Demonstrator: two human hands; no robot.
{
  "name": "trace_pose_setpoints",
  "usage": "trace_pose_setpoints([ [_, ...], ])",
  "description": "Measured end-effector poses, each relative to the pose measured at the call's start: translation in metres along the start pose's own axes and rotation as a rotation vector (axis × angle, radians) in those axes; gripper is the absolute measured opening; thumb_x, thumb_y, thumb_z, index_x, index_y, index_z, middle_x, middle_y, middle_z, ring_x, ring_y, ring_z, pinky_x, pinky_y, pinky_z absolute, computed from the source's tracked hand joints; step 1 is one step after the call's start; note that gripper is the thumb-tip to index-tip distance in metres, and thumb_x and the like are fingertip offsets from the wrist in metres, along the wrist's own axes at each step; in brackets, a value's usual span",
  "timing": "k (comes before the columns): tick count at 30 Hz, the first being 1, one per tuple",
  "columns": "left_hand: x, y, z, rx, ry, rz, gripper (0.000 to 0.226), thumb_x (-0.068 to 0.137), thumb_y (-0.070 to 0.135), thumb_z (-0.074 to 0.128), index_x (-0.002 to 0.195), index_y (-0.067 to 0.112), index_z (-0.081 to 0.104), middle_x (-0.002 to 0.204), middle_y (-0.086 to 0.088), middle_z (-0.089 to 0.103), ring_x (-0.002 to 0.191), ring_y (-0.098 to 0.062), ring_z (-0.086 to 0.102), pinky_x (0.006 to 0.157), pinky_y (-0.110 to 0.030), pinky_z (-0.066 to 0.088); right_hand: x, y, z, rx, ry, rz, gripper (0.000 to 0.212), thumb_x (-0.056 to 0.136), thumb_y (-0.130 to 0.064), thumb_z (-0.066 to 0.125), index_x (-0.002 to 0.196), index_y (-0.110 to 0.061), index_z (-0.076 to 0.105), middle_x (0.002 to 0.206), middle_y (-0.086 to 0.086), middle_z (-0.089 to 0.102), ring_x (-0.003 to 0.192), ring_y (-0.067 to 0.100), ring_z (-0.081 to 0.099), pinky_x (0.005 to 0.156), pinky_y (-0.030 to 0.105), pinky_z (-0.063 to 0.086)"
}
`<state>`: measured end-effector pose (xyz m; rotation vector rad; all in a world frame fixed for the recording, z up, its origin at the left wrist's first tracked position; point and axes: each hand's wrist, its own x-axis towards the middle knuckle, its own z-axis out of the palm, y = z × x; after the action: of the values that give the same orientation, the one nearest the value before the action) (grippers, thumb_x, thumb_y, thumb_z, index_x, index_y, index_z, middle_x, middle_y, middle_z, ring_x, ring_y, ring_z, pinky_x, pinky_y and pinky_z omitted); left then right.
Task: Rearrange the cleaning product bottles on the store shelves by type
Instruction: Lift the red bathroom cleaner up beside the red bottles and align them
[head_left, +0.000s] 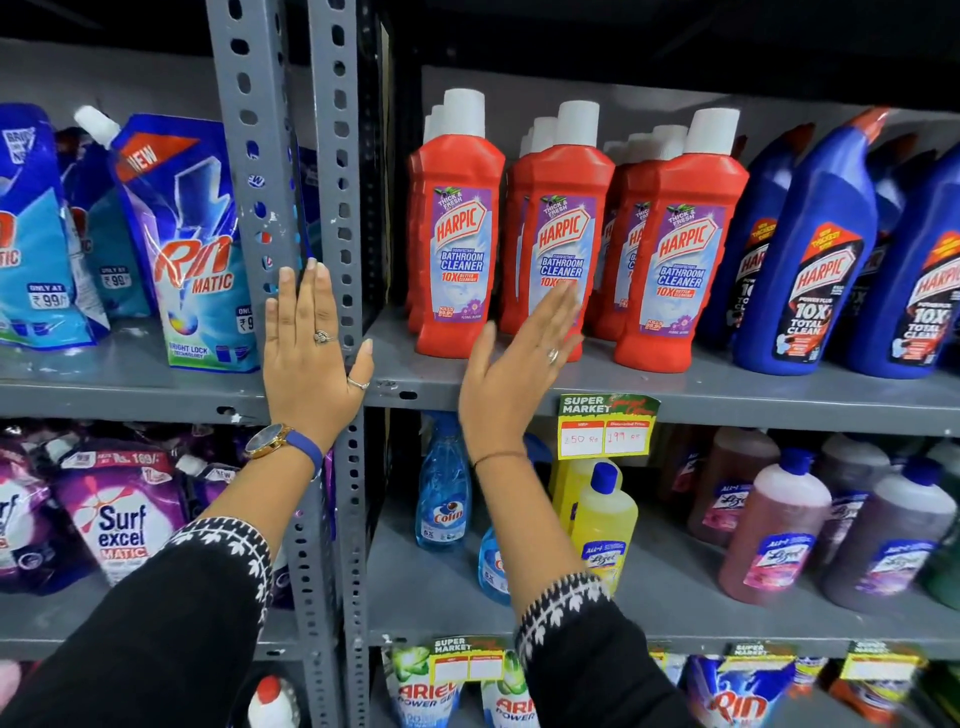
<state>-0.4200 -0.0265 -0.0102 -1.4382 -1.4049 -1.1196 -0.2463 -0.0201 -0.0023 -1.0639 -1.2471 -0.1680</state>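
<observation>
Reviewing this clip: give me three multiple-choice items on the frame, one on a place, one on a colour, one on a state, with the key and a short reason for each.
1. Where do the blue Harpic bottles stand?
A. Right of the red Harpic bottles, same shelf
B. On the shelf below them
C. Left of the upright post

2. What colour are the caps on the red Harpic bottles?
A. Blue
B. White
C. Yellow

3. What is the right hand doing?
A. Gripping a bottle by its neck
B. Closed in a fist
C. Open, fingers extended in front of the red bottles

Key: 1 A, the blue bottles follow the red rows to the right on one shelf. 2 B, every red bottle shows a white cap. 3 C, the palm is flat and nothing is held; the left hand is also open, against the post.
</observation>
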Motion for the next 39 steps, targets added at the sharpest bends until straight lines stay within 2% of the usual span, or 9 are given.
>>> trace_pose_setpoints([
  [3, 0.0, 0.0, -0.001, -0.021, 0.006, 0.0, 0.074, 0.094, 0.037, 0.042, 0.15, 0.0, 0.012, 0.155, -0.017, 0.018, 0.144, -0.031, 0.006, 0.118, -0.035, -0.002, -0.083, 0.028, 0.006, -0.139, -0.223, -0.186, 0.077, 0.094, -0.031, 0.044, 0.15, -0.009, -0.005, 0.161, 0.007, -0.008, 0.148, 0.02, -0.01, 0.121, 0.04, -0.005],
  [5, 0.0, 0.0, -0.001, -0.02, 0.01, 0.004, 0.074, 0.094, 0.037, 0.043, 0.15, 0.0, 0.012, 0.155, -0.017, 0.019, 0.144, -0.031, 0.006, 0.118, -0.036, -0.002, -0.132, 0.062, 0.009, -0.245, -0.396, -0.172, 0.088, 0.091, -0.034, 0.05, 0.149, -0.012, -0.012, 0.16, 0.005, -0.016, 0.148, 0.019, -0.012, 0.119, 0.041, -0.002],
  [9, 0.0, -0.001, 0.0, -0.025, 0.015, 0.003, 0.074, 0.093, 0.036, 0.044, 0.149, 0.0, 0.012, 0.155, -0.016, 0.019, 0.144, -0.03, 0.006, 0.118, -0.035, -0.001, -0.164, 0.112, 0.006, -0.366, -0.481, 0.307, 0.115, 0.077, -0.042, 0.073, 0.147, -0.008, -0.012, 0.159, 0.021, 0.007, 0.146, 0.036, 0.009, 0.117, 0.051, 0.014],
  [12, 0.0, -0.002, 0.001, -0.018, 0.021, 0.005, 0.075, 0.093, 0.036, 0.046, 0.149, 0.0, 0.013, 0.155, -0.016, 0.02, 0.143, -0.031, 0.007, 0.118, -0.035, -0.002, -0.152, 0.131, -0.001, -0.323, -0.525, 0.611, 0.116, 0.078, -0.041, 0.073, 0.146, -0.016, -0.016, 0.161, 0.016, -0.002, 0.148, 0.035, 0.002, 0.113, 0.061, 0.011],
  [14, -0.001, -0.002, 0.001, -0.009, 0.024, 0.008, 0.075, 0.093, 0.036, 0.046, 0.149, 0.0, 0.013, 0.155, -0.017, 0.021, 0.143, -0.032, 0.008, 0.118, -0.035, -0.002, -0.146, 0.137, -0.001, -0.253, -0.51, 0.749, 0.112, 0.073, -0.035, 0.078, 0.152, -0.02, 0.0, 0.16, 0.013, 0.009, 0.146, 0.036, 0.008, 0.11, 0.068, 0.012],
  [17, 0.0, -0.002, 0.0, -0.001, 0.025, 0.011, 0.075, 0.092, 0.035, 0.047, 0.149, -0.001, 0.014, 0.155, -0.016, 0.021, 0.143, -0.032, 0.009, 0.118, -0.034, -0.002, -0.142, 0.139, 0.006, -0.201, -0.432, 0.866, 0.095, 0.07, -0.03, 0.082, 0.143, -0.012, 0.024, 0.145, 0.017, 0.037, 0.135, 0.041, 0.032, 0.105, 0.07, 0.023],
  [21, 0.001, -0.002, 0.0, 0.01, 0.036, 0.019, 0.075, 0.092, 0.035, 0.047, 0.149, -0.001, 0.013, 0.154, -0.017, 0.022, 0.142, -0.032, 0.009, 0.117, -0.034, -0.003, -0.144, 0.142, 0.007, -0.14, -0.415, 0.821, 0.069, 0.073, -0.017, 0.079, 0.128, -0.006, 0.037, 0.127, 0.02, 0.05, 0.123, 0.04, 0.045, 0.1, 0.059, 0.038],
  [26, 0.0, -0.002, 0.001, 0.023, 0.035, 0.019, 0.076, 0.092, 0.035, 0.048, 0.149, 0.0, 0.013, 0.154, -0.017, 0.021, 0.142, -0.033, 0.01, 0.118, -0.034, -0.003, -0.164, 0.128, 0.012, -0.005, -0.52, 0.71, 0.063, 0.071, -0.01, 0.079, 0.121, -0.008, 0.041, 0.119, 0.014, 0.055, 0.114, 0.031, 0.05, 0.097, 0.045, 0.044],
  [39, -0.001, 0.0, -0.002, 0.04, -0.007, -0.005, 0.074, 0.092, 0.034, 0.046, 0.149, -0.001, 0.014, 0.155, -0.017, 0.02, 0.143, -0.031, 0.008, 0.118, -0.033, -0.002, -0.186, 0.106, 0.04, 0.068, -0.627, 0.699, 0.058, 0.072, -0.014, 0.079, 0.115, -0.016, 0.04, 0.116, 0.008, 0.054, 0.114, 0.027, 0.053, 0.098, 0.05, 0.045],
])
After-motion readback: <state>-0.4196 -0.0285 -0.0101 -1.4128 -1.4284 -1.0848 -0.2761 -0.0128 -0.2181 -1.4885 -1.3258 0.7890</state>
